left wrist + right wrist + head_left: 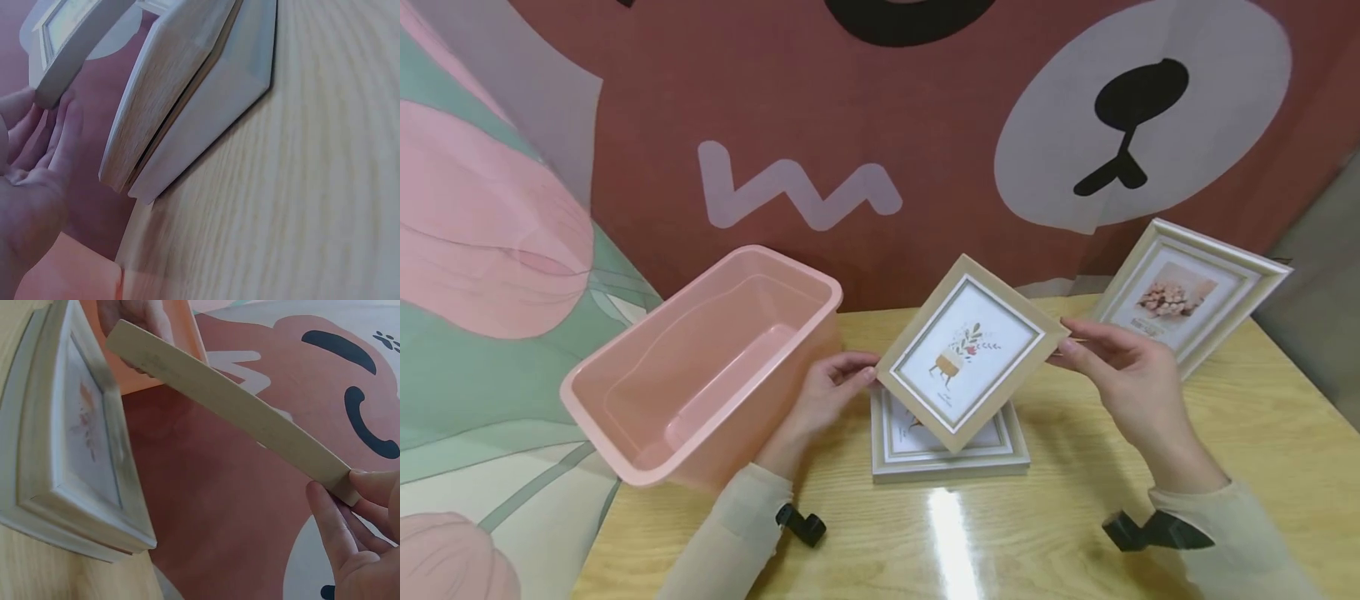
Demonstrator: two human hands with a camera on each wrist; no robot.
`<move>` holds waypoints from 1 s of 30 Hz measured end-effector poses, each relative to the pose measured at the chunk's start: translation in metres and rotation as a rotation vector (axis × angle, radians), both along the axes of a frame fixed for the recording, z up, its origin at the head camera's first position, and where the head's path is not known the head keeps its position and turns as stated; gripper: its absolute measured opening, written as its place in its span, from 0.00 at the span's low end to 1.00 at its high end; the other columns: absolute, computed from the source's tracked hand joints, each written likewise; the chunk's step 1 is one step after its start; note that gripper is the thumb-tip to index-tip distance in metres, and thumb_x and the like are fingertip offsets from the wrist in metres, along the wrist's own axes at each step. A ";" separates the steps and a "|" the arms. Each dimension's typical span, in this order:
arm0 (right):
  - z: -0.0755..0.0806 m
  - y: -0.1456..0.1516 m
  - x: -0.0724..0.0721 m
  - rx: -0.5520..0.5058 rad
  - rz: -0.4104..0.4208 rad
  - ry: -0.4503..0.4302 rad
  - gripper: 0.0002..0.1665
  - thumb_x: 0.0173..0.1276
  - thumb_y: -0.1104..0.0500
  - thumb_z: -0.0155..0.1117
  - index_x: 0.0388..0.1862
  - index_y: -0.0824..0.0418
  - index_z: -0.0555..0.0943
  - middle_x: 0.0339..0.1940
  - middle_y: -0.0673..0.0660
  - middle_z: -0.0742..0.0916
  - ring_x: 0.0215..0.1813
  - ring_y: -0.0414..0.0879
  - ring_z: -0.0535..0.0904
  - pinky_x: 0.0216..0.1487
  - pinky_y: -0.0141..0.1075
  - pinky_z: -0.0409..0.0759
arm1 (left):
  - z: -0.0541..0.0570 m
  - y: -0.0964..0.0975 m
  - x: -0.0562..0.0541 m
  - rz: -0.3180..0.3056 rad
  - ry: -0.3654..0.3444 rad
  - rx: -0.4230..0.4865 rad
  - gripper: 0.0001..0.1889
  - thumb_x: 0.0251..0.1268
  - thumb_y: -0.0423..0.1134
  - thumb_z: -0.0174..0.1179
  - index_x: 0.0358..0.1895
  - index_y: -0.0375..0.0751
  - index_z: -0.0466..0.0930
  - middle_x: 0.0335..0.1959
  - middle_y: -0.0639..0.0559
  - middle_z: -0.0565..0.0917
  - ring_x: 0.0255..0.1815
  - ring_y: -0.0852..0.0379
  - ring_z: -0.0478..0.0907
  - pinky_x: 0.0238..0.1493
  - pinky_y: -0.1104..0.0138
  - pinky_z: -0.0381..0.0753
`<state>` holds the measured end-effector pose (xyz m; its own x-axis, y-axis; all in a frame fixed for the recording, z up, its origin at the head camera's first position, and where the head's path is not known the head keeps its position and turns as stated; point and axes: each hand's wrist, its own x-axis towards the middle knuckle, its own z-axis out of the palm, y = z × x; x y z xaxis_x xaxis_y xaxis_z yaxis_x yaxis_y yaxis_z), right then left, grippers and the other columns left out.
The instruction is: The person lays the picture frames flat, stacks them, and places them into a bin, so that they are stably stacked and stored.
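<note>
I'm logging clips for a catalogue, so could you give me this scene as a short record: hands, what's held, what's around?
Left hand: pinches the left corner of the held frame
Right hand: pinches its right corner
Held frame: tilted, raised clear of the frames below; picture shows a potted plant
Frames below: apparently a stack, lying flat
Standing frame: to the right, with a flower photo; its support is hidden
Pink bin: to the left
Surface: wood-grain table

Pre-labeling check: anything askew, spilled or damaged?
Nothing stands out. The tan frame tilts, but the left hand and right hand hold it; the stacked frames lie flat. No visible spill or damage.
</note>
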<state>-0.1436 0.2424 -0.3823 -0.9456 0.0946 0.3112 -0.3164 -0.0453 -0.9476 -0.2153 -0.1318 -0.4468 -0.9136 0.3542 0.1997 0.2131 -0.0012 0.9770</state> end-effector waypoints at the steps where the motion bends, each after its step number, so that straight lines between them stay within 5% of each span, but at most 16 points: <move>1: -0.001 0.001 0.001 -0.001 -0.008 -0.004 0.19 0.73 0.73 0.70 0.62 0.70 0.87 0.45 0.46 0.96 0.40 0.39 0.94 0.54 0.26 0.89 | 0.000 0.001 0.000 0.004 -0.002 0.003 0.16 0.75 0.22 0.58 0.58 0.10 0.77 0.52 0.19 0.85 0.42 0.61 0.91 0.53 0.63 0.93; 7: -0.008 0.003 0.004 -0.042 -0.005 0.004 0.18 0.71 0.75 0.70 0.59 0.76 0.86 0.50 0.49 0.95 0.45 0.40 0.94 0.55 0.31 0.90 | -0.002 0.005 0.001 0.054 -0.028 0.031 0.14 0.76 0.22 0.59 0.56 0.11 0.78 0.44 0.40 0.92 0.40 0.57 0.91 0.51 0.64 0.93; 13: -0.013 0.003 0.005 -0.001 -0.021 -0.014 0.14 0.69 0.75 0.73 0.53 0.76 0.88 0.52 0.46 0.95 0.52 0.36 0.92 0.54 0.28 0.89 | -0.002 0.008 0.005 0.180 -0.081 0.104 0.13 0.75 0.22 0.61 0.54 0.10 0.78 0.34 0.61 0.91 0.36 0.61 0.90 0.46 0.69 0.91; 22: -0.025 -0.001 0.010 0.042 -0.023 -0.014 0.11 0.67 0.77 0.73 0.48 0.78 0.88 0.45 0.45 0.96 0.46 0.35 0.92 0.50 0.26 0.89 | 0.004 0.016 0.008 0.386 -0.090 0.167 0.10 0.73 0.23 0.65 0.49 0.14 0.83 0.34 0.52 0.93 0.33 0.63 0.91 0.47 0.68 0.92; 30: -0.033 -0.006 0.016 0.085 -0.063 -0.040 0.11 0.67 0.76 0.74 0.47 0.77 0.88 0.44 0.43 0.96 0.44 0.33 0.92 0.48 0.25 0.89 | 0.010 0.019 0.009 0.430 -0.092 0.163 0.12 0.72 0.23 0.65 0.52 0.15 0.84 0.42 0.39 0.94 0.34 0.66 0.91 0.49 0.70 0.91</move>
